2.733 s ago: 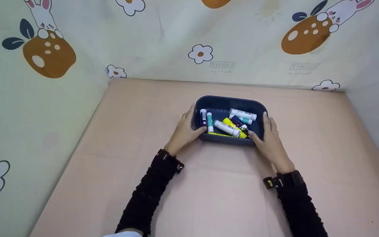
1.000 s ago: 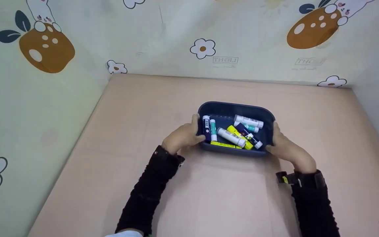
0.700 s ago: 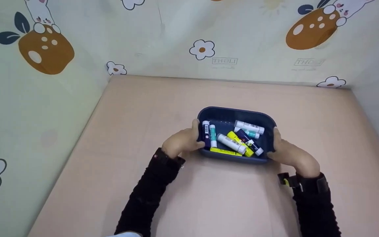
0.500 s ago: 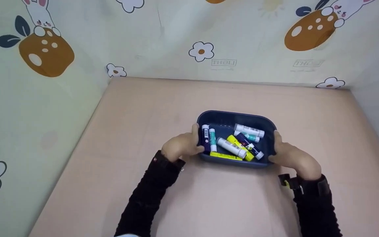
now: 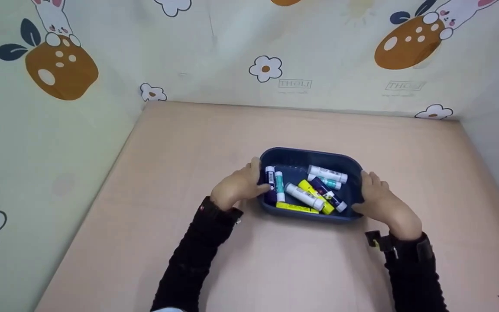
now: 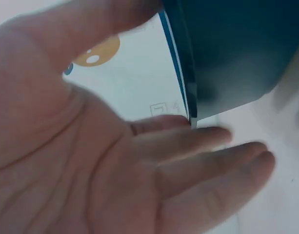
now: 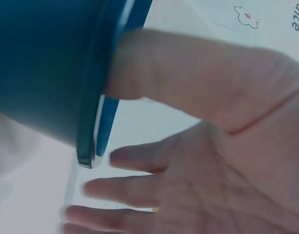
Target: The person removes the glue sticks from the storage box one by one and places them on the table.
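A dark blue plastic bin appears to rest on the table, with several glue sticks lying in it in white, yellow, teal and dark blue. At its left end is my left hand, thumb over the rim. In the left wrist view the fingers stretch out straight by the bin's corner. My right hand is at the opposite end. The right wrist view shows its thumb touching the rim and its fingers straight, apart from the wall. The bin's underside is hidden in the head view.
The pale tabletop spreads around the bin. Behind it and along the left rise walls printed with rabbits, fruit and flowers. A plain pale wall bounds the right side.
The bin has moved toward me and slightly right, with both hands at its ends. Since half a second ago it has barely shifted, while more of the fingers shows at both ends.
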`<move>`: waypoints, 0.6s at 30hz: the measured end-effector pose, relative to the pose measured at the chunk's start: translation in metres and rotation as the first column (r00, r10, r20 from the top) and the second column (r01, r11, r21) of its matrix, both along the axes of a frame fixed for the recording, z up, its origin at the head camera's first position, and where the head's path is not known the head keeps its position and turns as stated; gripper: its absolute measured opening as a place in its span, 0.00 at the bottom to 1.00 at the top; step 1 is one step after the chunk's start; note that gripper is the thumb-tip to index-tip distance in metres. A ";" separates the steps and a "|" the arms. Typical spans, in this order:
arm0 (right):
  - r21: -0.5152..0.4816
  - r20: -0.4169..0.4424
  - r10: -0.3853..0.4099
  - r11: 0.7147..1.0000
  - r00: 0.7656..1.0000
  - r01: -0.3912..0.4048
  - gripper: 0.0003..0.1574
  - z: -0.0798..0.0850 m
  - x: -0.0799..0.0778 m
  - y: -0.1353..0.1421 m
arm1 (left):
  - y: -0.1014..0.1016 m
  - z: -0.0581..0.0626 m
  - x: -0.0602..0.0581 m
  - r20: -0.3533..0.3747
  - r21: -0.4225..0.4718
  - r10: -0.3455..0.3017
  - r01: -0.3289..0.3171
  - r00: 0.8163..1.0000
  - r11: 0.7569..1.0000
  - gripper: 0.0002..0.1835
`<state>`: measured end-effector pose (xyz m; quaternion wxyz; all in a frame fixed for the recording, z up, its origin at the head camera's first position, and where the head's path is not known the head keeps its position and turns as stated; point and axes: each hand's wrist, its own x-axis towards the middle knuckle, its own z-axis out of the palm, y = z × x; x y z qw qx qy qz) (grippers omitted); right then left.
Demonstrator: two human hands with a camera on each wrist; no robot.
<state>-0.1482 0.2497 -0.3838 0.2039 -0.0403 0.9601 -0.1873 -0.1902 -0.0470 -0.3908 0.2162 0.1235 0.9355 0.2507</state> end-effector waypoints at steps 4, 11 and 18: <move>-0.082 -0.151 0.019 0.996 0.988 -0.032 0.53 -0.001 -0.001 -0.003 | 0.003 -0.009 -0.010 -0.060 0.069 0.070 -0.065 0.996 0.996 0.36; -0.114 -0.283 0.081 0.986 0.956 -0.117 0.44 -0.006 -0.001 -0.011 | 0.011 -0.033 -0.024 -0.148 0.162 0.131 -0.107 0.980 0.981 0.33; -0.087 -0.254 0.100 0.988 0.962 -0.126 0.38 -0.013 -0.004 -0.017 | 0.015 -0.046 -0.029 -0.277 0.175 0.168 -0.123 0.946 0.977 0.21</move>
